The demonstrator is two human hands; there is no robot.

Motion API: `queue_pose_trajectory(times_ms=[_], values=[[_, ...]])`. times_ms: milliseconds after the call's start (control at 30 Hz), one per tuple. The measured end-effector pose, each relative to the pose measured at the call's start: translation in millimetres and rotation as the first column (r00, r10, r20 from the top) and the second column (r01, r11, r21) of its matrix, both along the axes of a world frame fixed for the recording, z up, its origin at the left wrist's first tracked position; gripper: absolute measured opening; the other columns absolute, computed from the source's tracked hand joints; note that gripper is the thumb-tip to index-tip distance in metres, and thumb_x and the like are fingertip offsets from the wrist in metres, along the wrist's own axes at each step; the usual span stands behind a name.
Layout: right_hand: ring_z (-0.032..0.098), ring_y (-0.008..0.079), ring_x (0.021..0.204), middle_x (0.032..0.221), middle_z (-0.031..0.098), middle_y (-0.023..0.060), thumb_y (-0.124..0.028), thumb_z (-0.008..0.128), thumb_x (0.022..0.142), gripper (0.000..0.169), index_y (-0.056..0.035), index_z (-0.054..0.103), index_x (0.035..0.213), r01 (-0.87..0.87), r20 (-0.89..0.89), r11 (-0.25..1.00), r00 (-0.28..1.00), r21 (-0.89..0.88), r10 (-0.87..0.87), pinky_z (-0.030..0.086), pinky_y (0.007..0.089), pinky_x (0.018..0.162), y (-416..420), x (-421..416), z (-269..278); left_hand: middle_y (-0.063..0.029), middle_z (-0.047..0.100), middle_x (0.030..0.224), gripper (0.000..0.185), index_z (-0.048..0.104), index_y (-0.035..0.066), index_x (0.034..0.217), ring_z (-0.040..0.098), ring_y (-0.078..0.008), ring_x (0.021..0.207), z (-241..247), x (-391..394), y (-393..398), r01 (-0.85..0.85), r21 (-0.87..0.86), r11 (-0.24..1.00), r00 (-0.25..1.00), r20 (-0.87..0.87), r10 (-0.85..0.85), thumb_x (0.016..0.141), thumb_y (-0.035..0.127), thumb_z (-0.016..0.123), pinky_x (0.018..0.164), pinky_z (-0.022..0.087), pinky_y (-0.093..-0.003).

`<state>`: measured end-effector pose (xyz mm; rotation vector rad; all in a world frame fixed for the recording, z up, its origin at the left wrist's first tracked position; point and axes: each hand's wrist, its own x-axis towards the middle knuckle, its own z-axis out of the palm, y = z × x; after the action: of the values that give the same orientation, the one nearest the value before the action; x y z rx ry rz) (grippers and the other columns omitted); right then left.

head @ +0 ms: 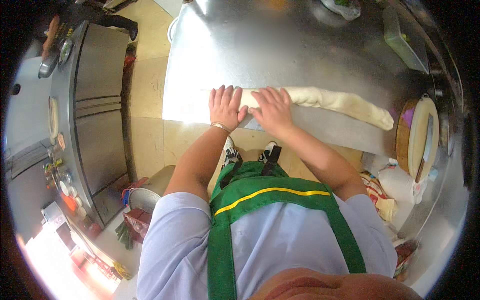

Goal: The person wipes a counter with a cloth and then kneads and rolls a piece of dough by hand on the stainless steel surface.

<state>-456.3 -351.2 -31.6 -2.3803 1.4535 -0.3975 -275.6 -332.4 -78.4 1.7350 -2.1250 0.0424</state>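
Note:
A long pale roll of dough (337,103) lies across the stainless steel worktop (210,56), near its front edge. My left hand (225,107) rests palm down on the roll's left part, fingers pointing away from me. Just to the right, my right hand (273,112) presses on the same roll with its fingers spread. The two thumbs nearly meet. Under my hands the dough is partly hidden. Its right stretch looks creased and uneven, bending towards me at a blunt end. Neither hand is wrapped around the dough.
Right of the dough, a knife (427,142) lies on a round cutting board (415,131). A clear plastic container (405,47) and a bowl with greens (342,8) stand farther back. A steel refrigerated counter (99,123) stands left; another person's leg (120,25) shows behind it.

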Motion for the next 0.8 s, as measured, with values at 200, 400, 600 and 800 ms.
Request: queue_pose_trajectory(times_ms=[200, 400, 600, 800], values=[[0.061, 0.0221, 0.097, 0.105, 0.067, 0.0058, -0.048, 0.049, 0.09, 0.047, -0.0131, 0.06, 0.119, 0.029, -0.018, 0.999, 0.999, 0.027, -0.028, 0.036, 0.0411, 0.091, -67, 56, -15, -0.0093, 0.062, 0.107, 0.036, 0.062, 0.01, 0.1, 0.055, -0.0286, 0.104, -1, 17, -71, 0.005, 0.24, 0.971, 1.0, -0.016, -0.001, 0.082, 0.04, 0.052, 0.096, 0.038, -0.0436], [0.054, 0.0256, 0.11, 0.112, 0.064, 0.0077, -0.044, 0.05, 0.092, 0.043, -0.013, 0.061, 0.119, 0.059, -0.002, 0.995, 0.998, 0.075, -0.059, 0.03, 0.0405, 0.099, -155, 77, -32, -0.0095, 0.064, 0.097, 0.035, 0.063, 0.007, 0.094, 0.056, -0.0252, 0.096, 15, 19, -129, 0.029, 0.365, 0.931, 0.992, 0.101, -0.071, 0.088, 0.034, 0.041, 0.09, 0.037, -0.0391], [0.048, 0.0263, 0.117, 0.117, 0.06, 0.0081, -0.044, 0.055, 0.088, 0.045, -0.0125, 0.061, 0.119, 0.108, 0.105, 0.985, 0.99, -0.132, -0.095, 0.026, 0.043, 0.104, -195, 94, -64, -0.0107, 0.065, 0.096, 0.034, 0.062, 0.007, 0.098, 0.057, -0.0272, 0.099, 11, 35, -171, 0.065, 0.507, 0.86, 0.994, 0.044, -0.1, 0.087, 0.033, 0.043, 0.089, 0.038, -0.0413], [0.044, 0.0303, 0.124, 0.13, 0.054, 0.0086, -0.039, 0.055, 0.089, 0.041, -0.0132, 0.06, 0.121, 0.291, 0.03, 0.85, 0.95, -0.439, -0.309, 0.029, 0.0484, 0.103, -215, 91, -77, -0.0109, 0.066, 0.091, 0.035, 0.066, 0.01, 0.098, 0.06, -0.0275, 0.096, 3, 32, -193, 0.088, 0.376, 0.923, 0.995, 0.018, -0.102, 0.089, 0.031, 0.04, 0.089, 0.041, -0.0414]])
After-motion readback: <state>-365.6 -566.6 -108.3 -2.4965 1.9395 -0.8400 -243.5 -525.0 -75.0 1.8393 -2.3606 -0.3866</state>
